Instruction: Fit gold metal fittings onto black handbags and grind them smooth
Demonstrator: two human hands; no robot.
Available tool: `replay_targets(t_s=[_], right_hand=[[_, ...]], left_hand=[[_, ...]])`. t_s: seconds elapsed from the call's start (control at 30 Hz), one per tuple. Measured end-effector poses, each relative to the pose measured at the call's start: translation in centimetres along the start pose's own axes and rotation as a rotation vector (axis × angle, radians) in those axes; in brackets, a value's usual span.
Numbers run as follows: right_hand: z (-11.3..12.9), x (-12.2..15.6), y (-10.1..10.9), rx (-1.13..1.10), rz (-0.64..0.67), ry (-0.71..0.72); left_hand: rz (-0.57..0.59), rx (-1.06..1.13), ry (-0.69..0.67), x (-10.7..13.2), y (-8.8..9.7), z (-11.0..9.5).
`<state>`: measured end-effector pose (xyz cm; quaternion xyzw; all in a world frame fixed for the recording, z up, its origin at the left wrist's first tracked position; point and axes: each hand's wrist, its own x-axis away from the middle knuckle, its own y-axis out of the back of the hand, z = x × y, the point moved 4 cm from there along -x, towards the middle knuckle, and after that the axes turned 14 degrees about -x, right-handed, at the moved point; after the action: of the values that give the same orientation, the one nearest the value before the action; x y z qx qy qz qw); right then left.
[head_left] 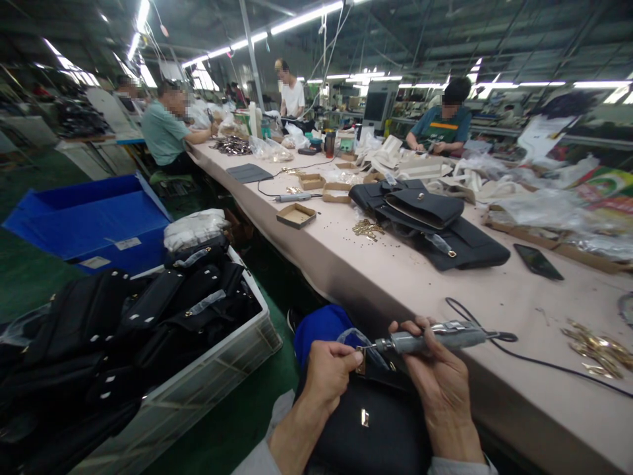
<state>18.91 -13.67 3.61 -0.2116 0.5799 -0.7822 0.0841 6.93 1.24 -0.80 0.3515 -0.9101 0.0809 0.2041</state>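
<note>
My right hand (438,369) is wrapped round a grey electric screwdriver (445,335), its cord trailing off to the right over the table. The bit points left, at a small gold metal fitting (361,361) on a black bag (376,435). Thumb and fingers of my left hand (329,373) pinch that fitting at the bag's upper edge. Whether the bit sits in a screw is too small to tell. The bag rests on my lap, with another gold clasp piece (364,417) on its front. Clear plastic wrap (370,346) lies behind my fingers.
On the table (346,277) lie black bags (430,224), gold fittings (366,229), more gold fittings (596,348), a phone (538,261) and a cardboard tray (297,216). A crate (208,389) full of black bags and a blue bin (89,218) stand left. Several people sit or stand around the table.
</note>
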Motion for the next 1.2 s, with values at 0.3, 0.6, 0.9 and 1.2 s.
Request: replay_targets(t_s=[0.3,0.6,0.9,1.2], right_hand=[[-0.12,0.08,-0.24,0.013,0.037,0.006],[-0.08,0.31,-0.22,0.026,0.043,0.006],[-0.2,0.19,-0.18,0.001,0.023,-0.017],[0.07,-0.04,-0.07,0.067,0.016,-0.047]], left_hand=[[-0.027,-0.047,0.009,-0.39,-0.02,0.32],[-0.025,-0.07,0.039,-0.29,0.09,0.18],[-0.043,-0.091,0.013,-0.35,0.27,0.17],[-0.005,-0.148,-0.002,-0.22,0.45,0.38]])
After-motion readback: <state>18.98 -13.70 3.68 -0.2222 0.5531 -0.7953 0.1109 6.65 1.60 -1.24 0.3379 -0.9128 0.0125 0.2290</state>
